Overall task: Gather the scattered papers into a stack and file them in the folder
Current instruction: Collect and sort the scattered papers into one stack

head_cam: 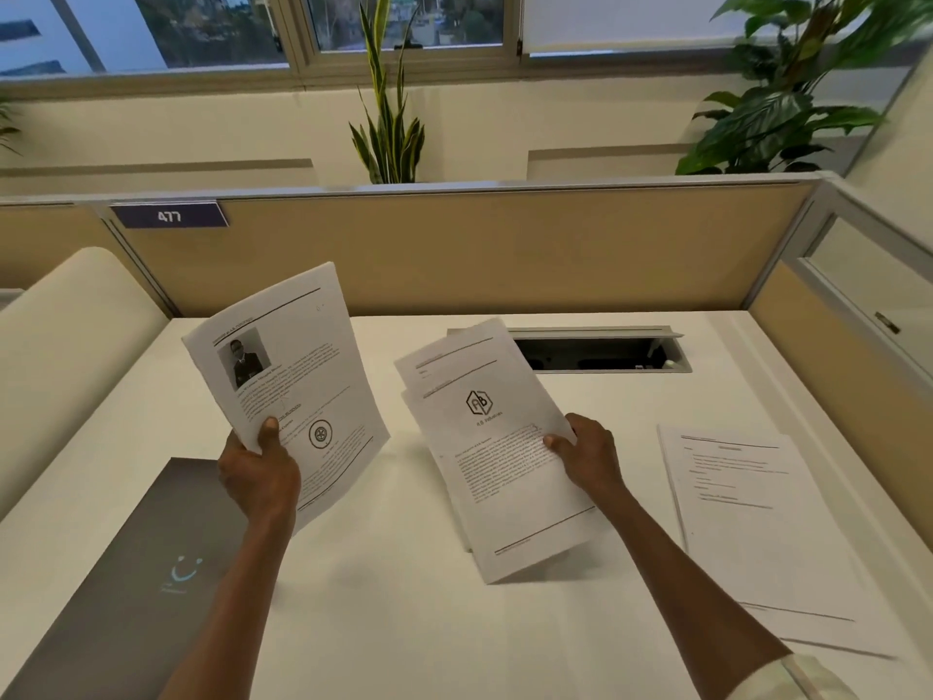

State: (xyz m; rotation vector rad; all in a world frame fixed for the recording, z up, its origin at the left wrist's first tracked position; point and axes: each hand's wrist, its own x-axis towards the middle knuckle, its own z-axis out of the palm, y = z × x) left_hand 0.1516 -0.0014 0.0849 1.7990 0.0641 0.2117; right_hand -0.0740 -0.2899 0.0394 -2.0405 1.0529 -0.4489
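On the white desk [505, 623] the grey folder [141, 573] lies closed at our left, long axis running away from us, with loose sheets [747, 512] still lying at the right. Our right hand [588, 454] grips several papers [500, 447], our left hand [260, 472] pinches another sheet [293, 376], both tilted upright, long edges leaning left. We should merge them and square the edges, fingers firmly closed.

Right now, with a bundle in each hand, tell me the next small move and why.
Probably bring the left hand across and lay its sheets onto the bundle in the right hand. The papers are split between both hands, more sheets lie on the desk at the right, and the grey folder lies closed. Merging would free a hand for the rest.
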